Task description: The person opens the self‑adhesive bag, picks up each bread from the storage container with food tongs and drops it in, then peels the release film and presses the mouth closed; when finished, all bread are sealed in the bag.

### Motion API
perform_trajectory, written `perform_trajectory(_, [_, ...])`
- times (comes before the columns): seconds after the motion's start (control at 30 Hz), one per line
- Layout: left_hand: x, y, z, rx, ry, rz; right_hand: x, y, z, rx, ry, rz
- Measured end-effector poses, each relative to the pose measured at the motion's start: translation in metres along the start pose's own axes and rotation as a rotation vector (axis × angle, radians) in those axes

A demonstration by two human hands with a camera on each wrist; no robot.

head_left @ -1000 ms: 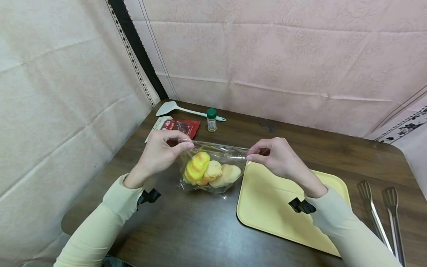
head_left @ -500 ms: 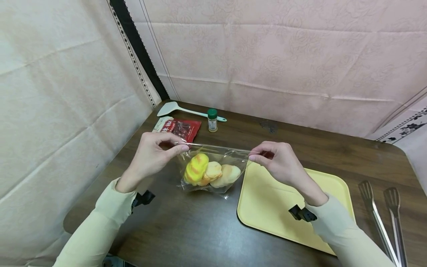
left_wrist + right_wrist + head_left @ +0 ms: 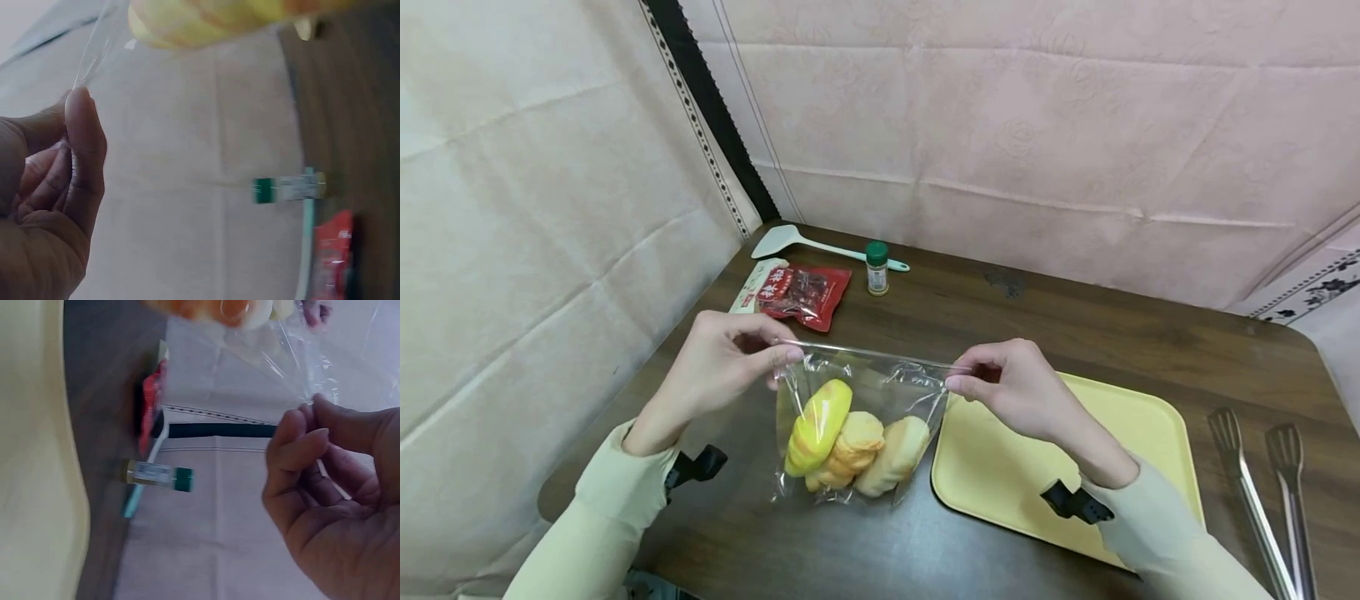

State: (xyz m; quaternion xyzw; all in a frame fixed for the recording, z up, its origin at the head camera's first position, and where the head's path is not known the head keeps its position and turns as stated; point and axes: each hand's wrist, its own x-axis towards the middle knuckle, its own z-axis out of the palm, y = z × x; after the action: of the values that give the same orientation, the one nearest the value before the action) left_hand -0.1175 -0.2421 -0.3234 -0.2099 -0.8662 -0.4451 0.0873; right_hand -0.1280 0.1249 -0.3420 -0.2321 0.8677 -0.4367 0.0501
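Both hands hold up a clear plastic bag (image 3: 880,387) by the two ends of its top edge. My left hand (image 3: 718,367) pinches the left corner between thumb and fingers, and my right hand (image 3: 1018,387) pinches the right one. Inside the bag lie a yellow bread roll (image 3: 818,427), a golden-brown bun (image 3: 853,450) in the middle and a paler bun (image 3: 895,457) at the right. In the left wrist view the yellow roll (image 3: 219,19) shows at the top. The right wrist view shows clear film (image 3: 300,362) running to my right fingertips.
Right of the bag lies a yellow tray (image 3: 1022,479), partly under my right arm. Metal tongs (image 3: 1255,492) are at the far right. Behind are a red snack packet (image 3: 808,296), a green-capped spice jar (image 3: 877,271) and a pale spatula (image 3: 778,240).
Both hands have moved toward me with the bag, the left also outward. The bag now hangs larger in view, its top edge stretched straighter, and the buns sit more upright. The red packet is less covered.
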Motion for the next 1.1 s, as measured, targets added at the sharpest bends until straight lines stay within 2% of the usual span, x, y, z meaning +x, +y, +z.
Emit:
perform_trajectory(0.17, [0.033,-0.036,0.010,0.079,-0.094,-0.114,0.028,0.020,0.011,-0.072,-0.047,0.075])
perform_trajectory(0.3, [0.056,-0.063,0.019,0.175,-0.162,-0.177,0.047,0.033,0.017,-0.113,-0.081,0.121])
perform_trajectory(0.37, [0.064,-0.073,0.023,0.230,-0.201,-0.185,0.055,0.037,0.019,-0.132,-0.101,0.156])
perform_trajectory(0.53, [0.078,-0.092,0.035,0.364,-0.256,-0.153,0.071,0.047,0.024,-0.196,-0.129,0.221])
perform_trajectory(0.7, [0.082,-0.099,0.045,0.429,-0.244,-0.129,0.078,0.057,0.028,-0.227,-0.142,0.264])
perform_trajectory(0.87, [0.077,-0.098,0.050,0.428,-0.181,-0.106,0.073,0.061,0.030,-0.229,-0.131,0.289])
perform_trajectory(0.97, [0.072,-0.094,0.050,0.395,-0.146,-0.081,0.062,0.060,0.031,-0.243,-0.068,0.264])
perform_trajectory(1.1, [0.061,-0.082,0.046,0.337,-0.115,-0.048,0.038,0.055,0.031,-0.269,0.097,0.172])
